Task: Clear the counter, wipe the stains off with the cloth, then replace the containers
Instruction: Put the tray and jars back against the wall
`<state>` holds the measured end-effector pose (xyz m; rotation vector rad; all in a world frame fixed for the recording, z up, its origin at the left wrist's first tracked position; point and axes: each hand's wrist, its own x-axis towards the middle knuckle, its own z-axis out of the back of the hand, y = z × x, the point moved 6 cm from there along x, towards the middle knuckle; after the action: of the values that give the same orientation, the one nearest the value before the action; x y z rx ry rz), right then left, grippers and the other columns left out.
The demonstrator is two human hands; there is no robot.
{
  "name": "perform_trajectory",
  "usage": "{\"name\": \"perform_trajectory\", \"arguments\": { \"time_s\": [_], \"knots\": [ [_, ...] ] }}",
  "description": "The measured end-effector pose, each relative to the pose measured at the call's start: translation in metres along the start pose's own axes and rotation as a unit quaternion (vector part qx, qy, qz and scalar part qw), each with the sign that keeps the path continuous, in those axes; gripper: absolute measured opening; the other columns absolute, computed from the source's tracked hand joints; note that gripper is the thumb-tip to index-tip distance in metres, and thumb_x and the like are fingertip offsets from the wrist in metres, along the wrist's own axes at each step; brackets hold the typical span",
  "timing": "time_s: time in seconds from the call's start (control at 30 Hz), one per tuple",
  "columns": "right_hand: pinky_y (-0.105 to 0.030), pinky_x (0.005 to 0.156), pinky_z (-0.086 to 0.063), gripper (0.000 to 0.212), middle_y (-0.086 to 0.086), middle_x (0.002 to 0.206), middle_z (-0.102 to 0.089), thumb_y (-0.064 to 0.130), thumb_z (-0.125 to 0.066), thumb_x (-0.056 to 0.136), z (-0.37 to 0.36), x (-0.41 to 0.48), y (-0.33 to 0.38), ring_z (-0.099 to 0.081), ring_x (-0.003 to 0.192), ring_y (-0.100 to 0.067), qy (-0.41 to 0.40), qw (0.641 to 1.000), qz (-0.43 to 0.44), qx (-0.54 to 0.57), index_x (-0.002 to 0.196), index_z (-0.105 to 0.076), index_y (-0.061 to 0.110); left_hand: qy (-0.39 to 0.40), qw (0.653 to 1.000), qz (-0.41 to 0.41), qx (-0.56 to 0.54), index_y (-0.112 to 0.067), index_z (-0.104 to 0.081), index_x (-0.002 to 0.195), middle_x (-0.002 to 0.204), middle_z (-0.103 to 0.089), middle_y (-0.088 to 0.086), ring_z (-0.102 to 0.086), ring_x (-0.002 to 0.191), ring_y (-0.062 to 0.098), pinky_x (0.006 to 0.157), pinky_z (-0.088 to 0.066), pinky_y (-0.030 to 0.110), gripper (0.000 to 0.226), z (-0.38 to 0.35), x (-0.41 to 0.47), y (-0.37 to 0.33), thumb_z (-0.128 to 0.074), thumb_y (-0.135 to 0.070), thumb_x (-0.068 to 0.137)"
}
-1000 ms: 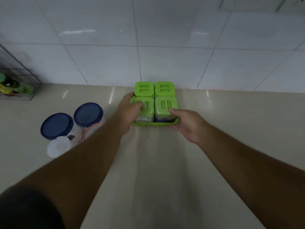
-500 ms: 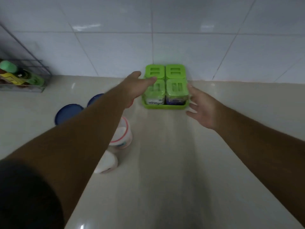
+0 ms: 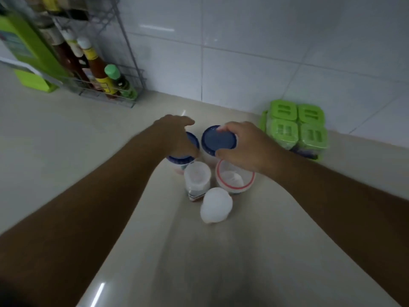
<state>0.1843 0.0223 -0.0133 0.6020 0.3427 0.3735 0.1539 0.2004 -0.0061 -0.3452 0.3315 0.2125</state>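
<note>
Two blue-lidded jars stand side by side mid-counter. My left hand (image 3: 177, 136) curls over the left blue-lidded jar (image 3: 180, 161) and hides most of its lid. My right hand (image 3: 247, 147) grips the lid rim of the right blue-lidded jar (image 3: 218, 140). In front of them stand a clear plastic jar (image 3: 197, 180), a white tub with a red rim (image 3: 234, 182) and a small white container (image 3: 215, 208). The green tray (image 3: 263, 120) with its green-lidded spice boxes (image 3: 296, 127) sits against the wall at the right.
A wire rack (image 3: 130, 69) with sauce bottles (image 3: 97, 69) stands at the back left, beside a green box (image 3: 24, 49). The beige counter (image 3: 66, 140) meets a white tiled wall (image 3: 254, 52) behind.
Both hands have left the green tray, which now rests at the wall, and moved left onto the two blue-lidded jars. The view has swung left and down.
</note>
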Motion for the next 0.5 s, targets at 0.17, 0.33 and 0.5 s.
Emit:
{"name": "perform_trajectory", "arguments": {
  "time_s": [0.17, 0.33, 0.5],
  "knots": [
    [-0.027, 0.091, -0.045, 0.083, 0.002, 0.134, -0.060, 0.037, -0.087, 0.059, -0.017, 0.044, 0.011, -0.057, 0.115, -0.017, 0.031, 0.995, -0.005, -0.095, 0.136, -0.057, 0.028, 0.017, 0.997, -0.049, 0.051, -0.018, -0.063, 0.124, 0.121, -0.065, 0.004, -0.063, 0.102, 0.025, 0.081, -0.053, 0.029, 0.078, -0.006, 0.014, 0.005, -0.084, -0.043, 0.053],
    [-0.027, 0.085, -0.047, 0.075, 0.004, 0.120, -0.067, 0.028, -0.088, 0.058, -0.023, 0.046, 0.016, -0.060, 0.104, -0.014, 0.010, 0.995, 0.005, -0.099, 0.128, -0.062, 0.027, 0.004, 0.997, -0.074, 0.024, -0.017, -0.060, 0.123, 0.116, -0.060, 0.005, -0.055, 0.103, 0.019, 0.085, -0.055, 0.035, 0.076, -0.011, 0.013, 0.011, -0.085, -0.039, 0.055],
    [-0.034, 0.088, -0.055, 0.068, 0.004, 0.111, -0.067, 0.034, -0.087, 0.058, -0.001, 0.026, 0.019, -0.063, 0.100, -0.018, -0.097, 0.995, -0.017, -0.030, 0.121, -0.065, 0.024, -0.032, 0.998, -0.045, -0.020, -0.027, -0.054, 0.127, 0.111, -0.041, 0.001, -0.043, 0.095, 0.016, 0.073, -0.046, 0.031, 0.084, -0.001, 0.007, 0.019, -0.084, -0.047, 0.050]
  ]
}}
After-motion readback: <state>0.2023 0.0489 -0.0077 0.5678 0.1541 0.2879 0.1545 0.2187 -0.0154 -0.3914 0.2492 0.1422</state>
